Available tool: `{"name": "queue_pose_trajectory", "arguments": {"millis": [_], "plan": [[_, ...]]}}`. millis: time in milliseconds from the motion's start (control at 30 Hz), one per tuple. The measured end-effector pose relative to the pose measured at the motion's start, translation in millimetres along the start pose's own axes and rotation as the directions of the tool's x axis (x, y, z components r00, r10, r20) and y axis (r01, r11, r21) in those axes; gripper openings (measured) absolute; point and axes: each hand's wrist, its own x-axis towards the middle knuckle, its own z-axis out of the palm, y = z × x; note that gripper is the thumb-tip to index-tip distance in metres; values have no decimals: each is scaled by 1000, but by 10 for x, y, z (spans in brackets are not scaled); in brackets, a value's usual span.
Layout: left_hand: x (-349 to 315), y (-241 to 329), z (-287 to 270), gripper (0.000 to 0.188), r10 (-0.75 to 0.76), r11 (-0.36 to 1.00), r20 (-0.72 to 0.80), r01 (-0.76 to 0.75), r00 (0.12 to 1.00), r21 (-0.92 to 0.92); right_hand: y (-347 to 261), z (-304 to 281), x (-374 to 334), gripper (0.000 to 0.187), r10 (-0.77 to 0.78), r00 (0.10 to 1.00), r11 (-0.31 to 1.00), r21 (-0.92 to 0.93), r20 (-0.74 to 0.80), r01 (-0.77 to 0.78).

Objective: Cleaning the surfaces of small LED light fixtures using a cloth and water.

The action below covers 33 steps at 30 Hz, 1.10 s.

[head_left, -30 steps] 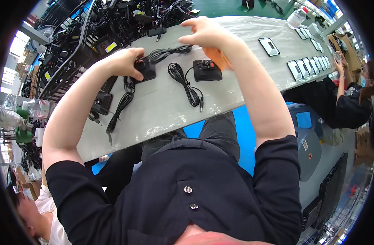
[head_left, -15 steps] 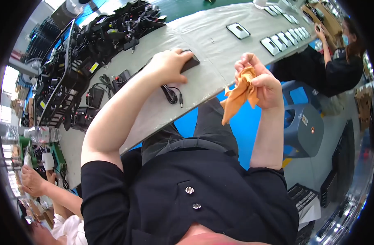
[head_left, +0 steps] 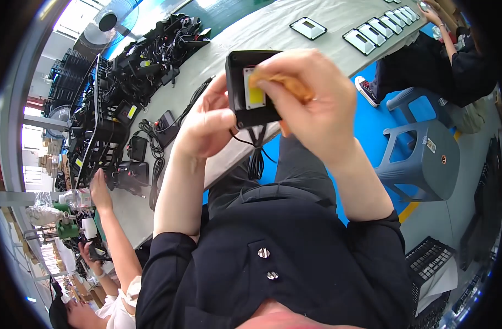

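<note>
The black housing (head_left: 257,117) is held up over the tabletop's (head_left: 243,34) near edge, gripped at its left side by the L hand (head_left: 204,127), w/ its cable (head_left: 256,164) hung below. The orange cloth (head_left: 292,86) is pinched in the R hand (head_left: 317,98) & held against the yellow panel (head_left: 256,97) inside (exact contact pt. partly hidden). Frames (head_left: 379,30) are lined up along the near edge, toward the right end.

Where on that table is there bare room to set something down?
The widest bare patch of table lies beyond the black housing, between the heap of dark devices and the lone white panel. A smaller one sits between the wearer's left forearm and a co-worker's forearm. The left side is crowded with black boxes, the far right with white panels.
</note>
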Motion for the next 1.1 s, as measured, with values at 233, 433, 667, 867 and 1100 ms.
{"name": "queue_pose_trajectory", "arguments": {"millis": [233, 433, 667, 867, 1100], "plan": [[-84, 50, 65, 80, -20, 1000, -52, 20, 998, -10, -136, -121, -82, 22, -76, 995, 997, 23, 68, 74], [-110, 97, 159, 80, -43, 999, -61, 42, 997, -13, -202, -103, -3, 22, -156, 984, 982, -96, 90, 164], [-238, 90, 198, 85, -2, 998, -25, 0, 1000, -60, -282, -152, 70, 24, -250, 968, 962, -105, 18, 251], [-294, 70, 121, 83, -3, 997, -6, 3, 1000, -82, -381, -195, -39, 26, -48, 964, 998, -38, 261, 60], [-244, 40, 198, 83, -20, 985, -39, 13, 999, -174, -337, -149, 50, 20, -78, 991, 995, -46, 111, 84]]}}
